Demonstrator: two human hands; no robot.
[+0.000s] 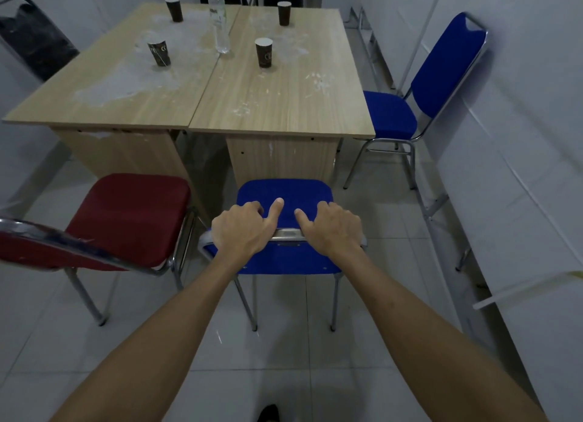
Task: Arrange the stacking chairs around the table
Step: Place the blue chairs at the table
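Observation:
A blue stacking chair [285, 191] stands right in front of me, its seat facing the near edge of the wooden table [277, 106]. My left hand [241, 229] and my right hand [334, 227] both grip the chrome top rail of its backrest, thumbs lying over the blue pad. A red chair [126, 216] stands beside it on the left, also facing the table. Another blue chair [391, 112] sits at the table's right side, its back near the wall. A black chair [34, 40] is partly visible at the far left.
Two wooden tables pushed together carry several dark paper cups [263, 52] and a clear plastic bottle [218, 21]. White panels [520, 156] lean along the right wall, with a thin rail [530, 287] jutting out. The floor is white tile.

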